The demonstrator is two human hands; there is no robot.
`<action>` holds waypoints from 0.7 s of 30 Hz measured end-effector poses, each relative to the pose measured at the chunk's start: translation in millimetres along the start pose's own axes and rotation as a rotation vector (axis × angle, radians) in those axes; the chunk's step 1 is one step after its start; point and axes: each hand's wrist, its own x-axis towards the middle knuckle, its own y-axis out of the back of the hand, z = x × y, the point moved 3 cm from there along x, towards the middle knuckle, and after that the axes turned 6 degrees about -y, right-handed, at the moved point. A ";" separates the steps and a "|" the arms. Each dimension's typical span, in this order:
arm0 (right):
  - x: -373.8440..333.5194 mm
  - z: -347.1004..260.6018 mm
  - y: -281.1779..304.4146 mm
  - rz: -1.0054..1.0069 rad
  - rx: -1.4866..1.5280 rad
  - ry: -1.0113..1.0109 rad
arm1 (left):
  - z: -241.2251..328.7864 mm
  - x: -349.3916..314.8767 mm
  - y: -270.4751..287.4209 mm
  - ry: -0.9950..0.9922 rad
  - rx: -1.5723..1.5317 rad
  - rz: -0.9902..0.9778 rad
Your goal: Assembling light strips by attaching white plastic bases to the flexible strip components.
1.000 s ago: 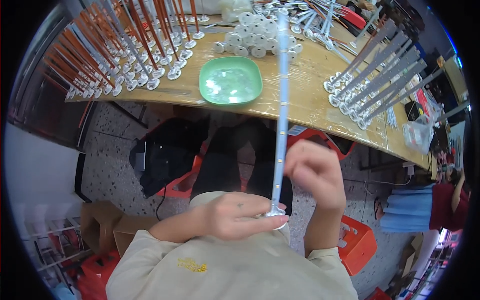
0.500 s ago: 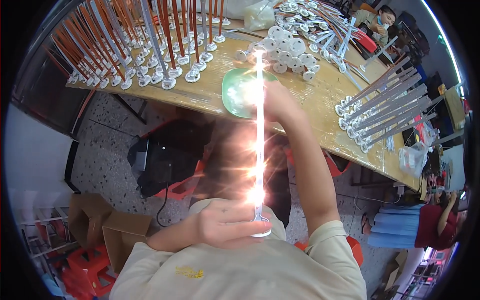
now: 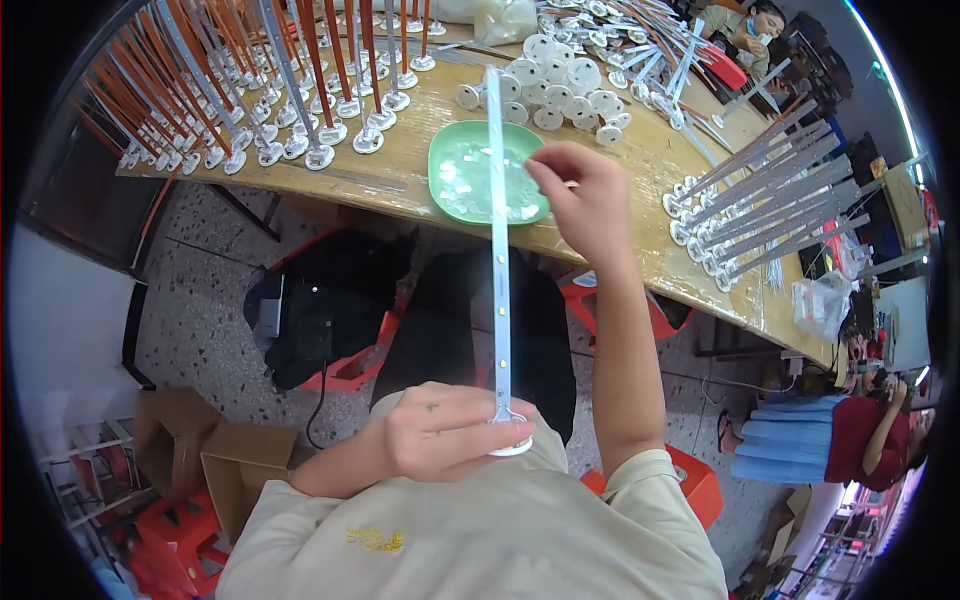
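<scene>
My left hand (image 3: 440, 430) is closed round the foot of an LED light strip (image 3: 501, 285), close to my shirt. The strip is long, narrow and unlit, with small yellowish LEDs along it and a round white base (image 3: 513, 446) below my fingers. Its far end reaches over a green dish (image 3: 437, 190). Small pale, translucent pieces (image 3: 457, 170) lie in that dish. Beside the strip, over the dish's right edge, my right hand (image 3: 595, 205) is closed with bent fingers in a pinch. Anything between its fingertips is too small to make out.
Upright strips on round bases (image 3: 320, 157) crowd the table's left; a smaller group of grey strips (image 3: 770, 210) stands right. Round white discs (image 3: 560, 90) are heaped behind the dish, near loose strips (image 3: 690, 75). Another person (image 3: 745, 35) sits beyond. Red stools (image 3: 350, 360) stand below.
The light strip was glowing brightly and is now dark. My right hand has drawn back from behind the strip, to the right and slightly nearer. My left hand keeps its hold.
</scene>
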 end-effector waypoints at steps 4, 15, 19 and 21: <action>-55.4 9.2 27.3 0.079 0.531 -0.298 | -3.9 2.7 -4.3 0.025 0.021 -0.022; -180.6 -10.4 75.5 0.162 1.003 -0.422 | -11.1 17.0 -47.5 0.181 0.054 -0.020; -199.3 -9.4 78.0 0.208 0.987 -0.270 | -12.0 17.5 -63.2 0.198 0.015 -0.003; -207.3 -16.4 80.9 0.206 0.967 -0.254 | -10.3 20.8 -74.0 0.214 -0.054 0.032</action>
